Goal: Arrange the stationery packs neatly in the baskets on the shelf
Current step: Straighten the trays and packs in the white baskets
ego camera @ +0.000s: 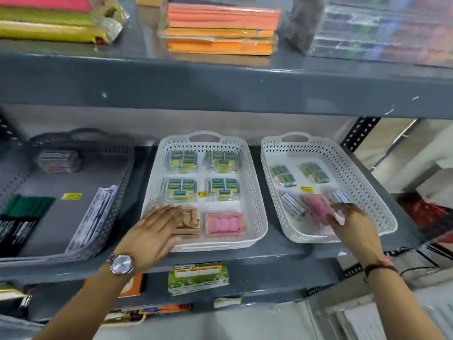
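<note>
We stand at a grey metal shelf (220, 87) with three baskets side by side on its middle board. The grey basket (117, 192) on the left holds dark green pens (29, 207) at its near left, a clear box (58, 161) at the back and a long flat packet (94, 214) leaning on its right wall. The middle white basket (255, 187) holds four blue-and-yellow packs (202, 175) in two neat rows, with a pink pack (224, 223) at its near right and a brown pack (190, 220) at its near left. Our left hand (153, 231) lies flat and open across the near left rim of this basket, fingers spread over the brown pack. The right white basket (362, 173) holds two more blue-and-yellow packs at the back, lying askew, and some small white boxes (293, 204) further forward. Our right hand (353, 222) reaches into its near part with fingers curled round a pink packet (316, 208), though blur hides how firmly we grip it. A watch (121, 264) sits on our left wrist
</note>
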Available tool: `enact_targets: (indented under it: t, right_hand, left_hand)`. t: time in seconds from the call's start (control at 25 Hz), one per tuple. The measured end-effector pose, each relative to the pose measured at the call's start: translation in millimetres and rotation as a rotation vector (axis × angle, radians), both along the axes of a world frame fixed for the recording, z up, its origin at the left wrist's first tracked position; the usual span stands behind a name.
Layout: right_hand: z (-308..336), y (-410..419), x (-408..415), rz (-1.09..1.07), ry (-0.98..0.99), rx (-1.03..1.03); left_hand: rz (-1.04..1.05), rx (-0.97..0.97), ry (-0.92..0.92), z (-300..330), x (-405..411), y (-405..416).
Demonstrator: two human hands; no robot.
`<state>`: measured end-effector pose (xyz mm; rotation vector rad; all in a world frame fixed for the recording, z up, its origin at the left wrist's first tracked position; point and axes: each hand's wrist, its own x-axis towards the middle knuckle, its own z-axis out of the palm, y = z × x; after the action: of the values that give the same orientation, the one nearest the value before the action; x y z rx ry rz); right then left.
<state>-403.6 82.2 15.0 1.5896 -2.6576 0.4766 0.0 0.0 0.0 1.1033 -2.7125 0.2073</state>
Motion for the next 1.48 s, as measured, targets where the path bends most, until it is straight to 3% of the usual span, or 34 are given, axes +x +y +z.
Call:
enact_targets:
  t: [0.12,0.2,0.32,0.52,0.72,0.84,1.08,1.28,1.48]
  right_hand:
    - [5,-24,-15,-0.047,-0.129,0.355]
    - [5,-37,-16,-0.036,-0.202,0.475]
    - [-3,-41,-14,-0.079,-0.290,0.427]
    - [2,-46,-11,-0.151,-0.215,0.416]
    - [39,-30,12,-0.189,-0.144,0.108]
    - [52,-28,40,0.128,-0.163,-0.150]
    - [38,-62,105,0.772,-0.172,0.040]
    - [16,-83,124,0.873,0.015,0.257]
    - [1,-81,131,0.835,-0.005,0.382]
  left_hand:
    - [0.069,0.018,0.050,-2,-8,0]
    - [0.107,0.059,0.055,-7,-11,2]
    - [0.107,0.082,0.066,-8,-9,3]
    - [0.127,0.018,0.118,-9,-9,4]
    - [0.119,0.012,0.143,-20,0,16]
    - [0.134,0.021,0.163,-26,4,18]
    - [0.125,-0.023,0.141,-29,9,21]
    - [0.132,-0.034,0.111,-35,10,28]
    - [0.179,0.020,0.086,-36,10,31]
